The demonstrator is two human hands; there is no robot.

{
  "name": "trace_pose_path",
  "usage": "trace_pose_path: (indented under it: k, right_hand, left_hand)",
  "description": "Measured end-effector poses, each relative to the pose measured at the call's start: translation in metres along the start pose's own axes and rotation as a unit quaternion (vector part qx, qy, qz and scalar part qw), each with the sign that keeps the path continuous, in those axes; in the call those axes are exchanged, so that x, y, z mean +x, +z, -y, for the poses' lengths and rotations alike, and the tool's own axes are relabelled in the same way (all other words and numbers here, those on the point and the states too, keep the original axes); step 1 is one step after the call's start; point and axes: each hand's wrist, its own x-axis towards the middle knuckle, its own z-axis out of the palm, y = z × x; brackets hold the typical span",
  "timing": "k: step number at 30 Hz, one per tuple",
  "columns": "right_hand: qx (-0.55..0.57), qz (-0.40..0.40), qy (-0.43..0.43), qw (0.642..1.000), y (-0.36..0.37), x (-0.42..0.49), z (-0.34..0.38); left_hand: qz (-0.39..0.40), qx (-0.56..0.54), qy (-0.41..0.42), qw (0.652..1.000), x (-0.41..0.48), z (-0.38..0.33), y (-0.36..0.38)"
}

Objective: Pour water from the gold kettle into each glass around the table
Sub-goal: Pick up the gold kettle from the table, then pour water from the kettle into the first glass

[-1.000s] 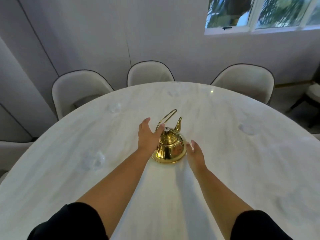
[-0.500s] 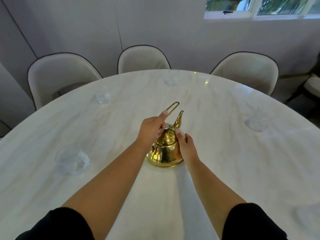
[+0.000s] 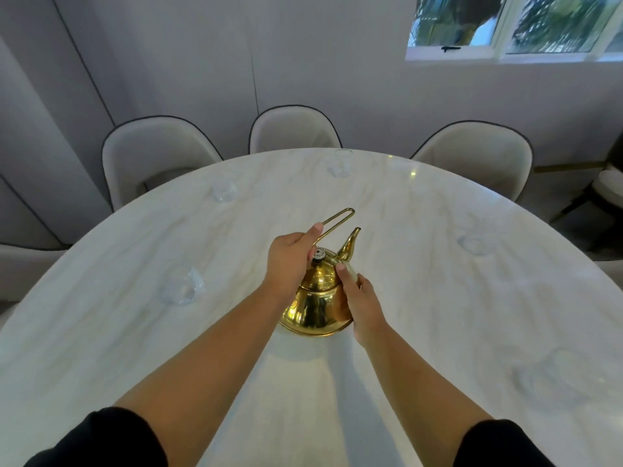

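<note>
The gold kettle stands on the white marble table, spout pointing away to the right. My left hand is closed around the base of its thin loop handle. My right hand presses flat against the kettle's right side. Clear glasses stand around the table: one at the left, one at the far left, one at the far edge, one at the right and a faint one at the near right.
Three pale upholstered chairs stand behind the far edge: left, middle, right. Another chair back shows at the left edge. A grey wall and a window lie beyond.
Both hands came from hovering beside the kettle onto it: the left closed on the handle, the right settled on the body. The kettle still stands on the table.
</note>
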Motion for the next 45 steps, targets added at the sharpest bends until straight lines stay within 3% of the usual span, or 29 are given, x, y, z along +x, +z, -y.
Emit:
trace_pose_path:
  k: [12, 24, 45]
  right_hand:
    - [-0.002, 0.147, 0.008, 0.989, -0.037, -0.204, 0.022]
    - [-0.056, 0.207, 0.036, 0.976, -0.039, -0.365, -0.038]
    - [0.037, 0.16, 0.11, 0.98, 0.027, -0.418, -0.155]
  left_hand:
    - [-0.061, 0.035, 0.004, 0.998, -0.198, -0.083, -0.041]
    - [-0.093, 0.035, -0.012, 0.995, -0.37, -0.075, -0.101]
    - [0.049, 0.132, -0.094, 0.986, -0.382, 0.002, -0.173]
